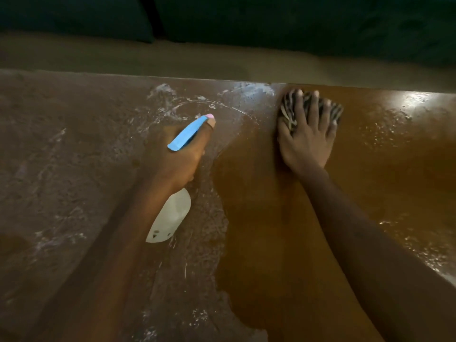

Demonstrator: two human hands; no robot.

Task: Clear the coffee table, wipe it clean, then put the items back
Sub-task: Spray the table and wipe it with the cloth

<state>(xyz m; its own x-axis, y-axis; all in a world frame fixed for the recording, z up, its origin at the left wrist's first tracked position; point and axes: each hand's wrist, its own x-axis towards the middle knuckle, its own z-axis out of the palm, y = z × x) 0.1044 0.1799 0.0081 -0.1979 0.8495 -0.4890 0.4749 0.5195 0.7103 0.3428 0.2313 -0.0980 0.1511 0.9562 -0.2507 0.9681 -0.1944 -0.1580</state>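
The brown coffee table (271,230) fills the view, dusty and smeared on its left half, wet and glossy on its right half. My left hand (177,156) grips a spray bottle (172,214) with a white body and a blue trigger head, held above the dusty part. My right hand (308,137) lies flat with fingers spread, pressing a black-and-white striped cloth (293,107) onto the table near its far edge, right at the border between the dusty and the wet area.
Beyond the table's far edge (222,79) runs a strip of tan floor (172,58). Behind it stands a dark green sofa (296,21). White streaks and droplets (177,104) mark the tabletop near the spray nozzle.
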